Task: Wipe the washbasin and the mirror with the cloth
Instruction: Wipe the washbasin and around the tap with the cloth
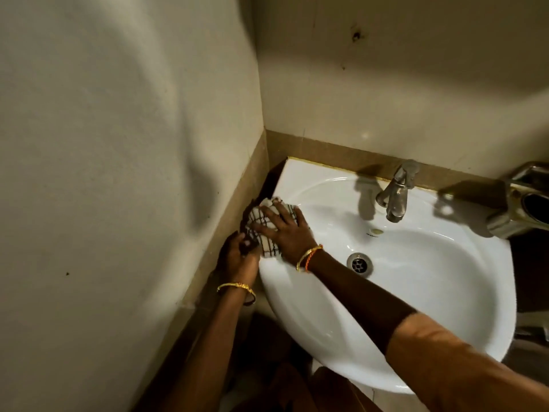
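Note:
A white washbasin (pixel 416 292) is fixed in a wall corner. A white cloth with dark checks (pixel 261 221) lies bunched on the basin's left rim. My right hand (pixel 285 230) presses flat on top of the cloth, fingers spread. My left hand (pixel 237 257) sits at the rim's outer edge beside the wall and grips the cloth's lower corner. Both wrists wear gold bangles. No mirror is in view.
A steel tap (pixel 396 191) stands at the back of the basin, with the drain (pixel 360 263) in the bowl's middle. A metal fitting (pixel 523 200) sits at the right edge. Cream walls with a brown tile band close in on the left and behind.

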